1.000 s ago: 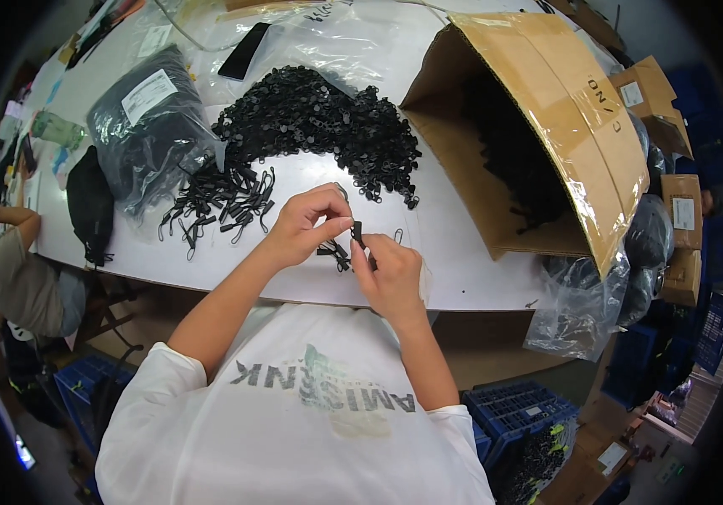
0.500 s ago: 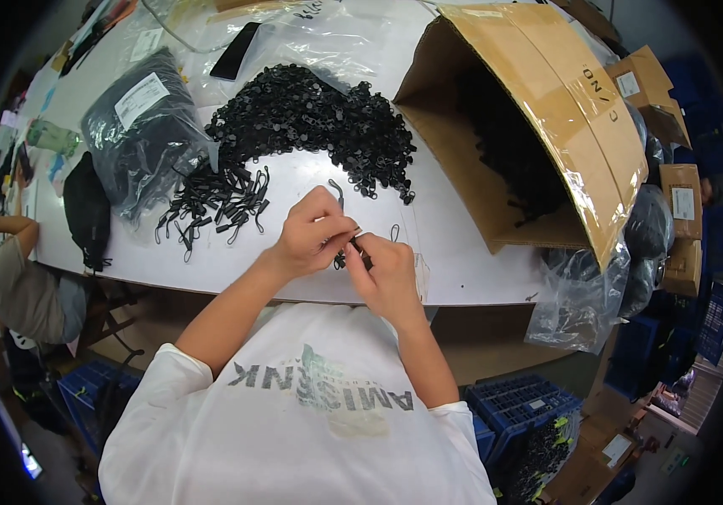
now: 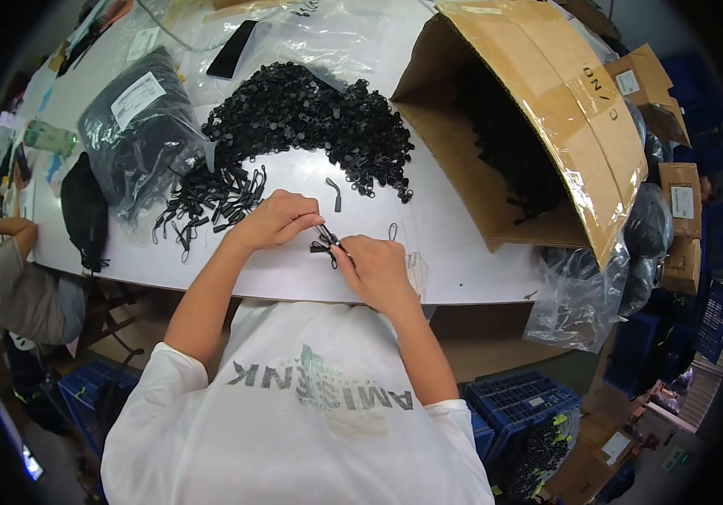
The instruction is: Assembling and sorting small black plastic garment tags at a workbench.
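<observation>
Near the table's front edge, my right hand [image 3: 376, 268] is closed on a small bunch of black cord zipper pulls [image 3: 326, 245]. Fingertips of my left hand [image 3: 281, 220] pinch a thin dark loop at the bunch's upper end, just left of the right hand. One loose cord pull [image 3: 335, 195] lies above the hands, and another cord loop [image 3: 393, 230] sticks up beside the right hand. To the left is a heap of similar cord pulls [image 3: 210, 199]. Behind them spreads a large pile of small flat black parts [image 3: 302, 114].
A cardboard box [image 3: 546, 101] on its side, with black items inside, stands at the right. Left are a filled plastic bag [image 3: 138, 126] and a black pouch [image 3: 85, 210]. A phone [image 3: 233, 49] lies at the back; another person [image 3: 29, 269] sits far left.
My left hand has drawn away to the left from my right hand, drawing out a loop between them. The loose cord pull behind it is now uncovered.
</observation>
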The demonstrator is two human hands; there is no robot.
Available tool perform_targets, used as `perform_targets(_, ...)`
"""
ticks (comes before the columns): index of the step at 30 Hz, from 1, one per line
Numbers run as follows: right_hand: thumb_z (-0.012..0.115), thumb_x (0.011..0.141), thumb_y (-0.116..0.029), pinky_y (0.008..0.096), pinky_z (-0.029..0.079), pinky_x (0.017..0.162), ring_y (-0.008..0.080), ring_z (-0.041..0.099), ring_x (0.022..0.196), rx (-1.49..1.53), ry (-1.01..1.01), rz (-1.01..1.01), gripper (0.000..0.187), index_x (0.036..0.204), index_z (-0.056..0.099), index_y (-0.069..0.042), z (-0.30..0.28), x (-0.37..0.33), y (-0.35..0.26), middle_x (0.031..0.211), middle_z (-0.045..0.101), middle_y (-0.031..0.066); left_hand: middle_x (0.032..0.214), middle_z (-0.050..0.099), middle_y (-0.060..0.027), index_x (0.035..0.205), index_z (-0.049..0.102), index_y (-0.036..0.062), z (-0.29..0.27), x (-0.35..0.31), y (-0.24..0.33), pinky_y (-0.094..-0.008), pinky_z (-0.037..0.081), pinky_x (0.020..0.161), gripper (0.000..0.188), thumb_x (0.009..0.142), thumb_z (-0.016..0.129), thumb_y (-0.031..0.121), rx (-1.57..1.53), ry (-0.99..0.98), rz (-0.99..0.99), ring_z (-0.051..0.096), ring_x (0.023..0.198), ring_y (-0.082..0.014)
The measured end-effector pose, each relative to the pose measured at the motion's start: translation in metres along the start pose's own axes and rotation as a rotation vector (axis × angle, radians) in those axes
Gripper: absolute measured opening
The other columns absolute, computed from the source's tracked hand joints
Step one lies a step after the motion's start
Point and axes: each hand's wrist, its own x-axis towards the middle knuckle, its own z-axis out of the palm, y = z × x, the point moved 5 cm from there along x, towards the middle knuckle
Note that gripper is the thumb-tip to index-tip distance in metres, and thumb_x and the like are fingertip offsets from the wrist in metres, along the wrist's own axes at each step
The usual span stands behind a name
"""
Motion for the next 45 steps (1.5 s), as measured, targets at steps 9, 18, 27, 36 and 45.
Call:
perform_targets(9,0.061,0.086,-0.022,0.0343,0.042,0.053,0.0183,0.05,0.049,0.596,0.22,0.166,0.019,0.082,0.067,-0.004,-0.017,0.024,0.076,0.07,0.064,0.004,0.057,0.056,-0.0069,0.085,0.055,0.0045,-0.001,0.014,-0.034,-0.0334,0.041,0.049,0.025,0.082,0.068,0.025,-0.088,0.24,-0.517,0.053,0.049,-0.024)
perform_targets(18,0.042,0.077,-0.02,0.0289,0.024,0.044,0.0126,0.029,0.044,1.435,0.875,0.539,0.019,0.073,0.051,-0.003,-0.045,0.013,0.121,0.05,0.032,-0.0005,0.071,0.064,-0.0154,0.086,0.053,0.0034,-0.005,0.055,-0.054,-0.0452,0.051,0.056,0.041,0.077,0.07,0.039,0.673,0.204,-0.606,0.065,0.066,-0.0349)
perform_targets(27,0.041,0.077,-0.003,0.0252,0.029,0.042,0.0104,0.033,0.045,1.176,0.8,0.672,0.012,0.076,0.052,0.0,-0.011,-0.002,0.097,0.054,0.04,0.0022,0.072,0.064,-0.0118,0.092,0.054,0.0084,-0.001,0.048,-0.062,-0.0459,0.049,0.058,0.02,0.077,0.061,0.02,0.673,0.129,-0.472,0.063,0.066,-0.0349)
perform_targets(36,0.043,0.085,-0.008,0.0239,0.033,0.044,0.0093,0.036,0.047,1.073,0.61,0.765,0.014,0.085,0.056,-0.002,0.005,-0.004,0.09,0.056,0.042,0.0002,0.086,0.062,-0.0106,0.097,0.054,0.0102,-0.006,0.04,-0.055,-0.0439,0.05,0.065,0.022,0.075,0.058,0.014,0.68,0.028,-0.466,0.063,0.079,-0.0311)
perform_targets(45,0.043,0.079,-0.02,0.0264,0.028,0.045,0.0125,0.038,0.05,1.702,0.673,0.83,0.025,0.094,0.054,-0.003,0.026,-0.025,0.097,0.066,0.051,0.0053,0.084,0.063,-0.0094,0.091,0.056,0.0073,-0.009,0.036,-0.057,-0.0438,0.049,0.065,0.012,0.08,0.056,0.013,0.64,0.095,-0.42,0.063,0.078,-0.0304)
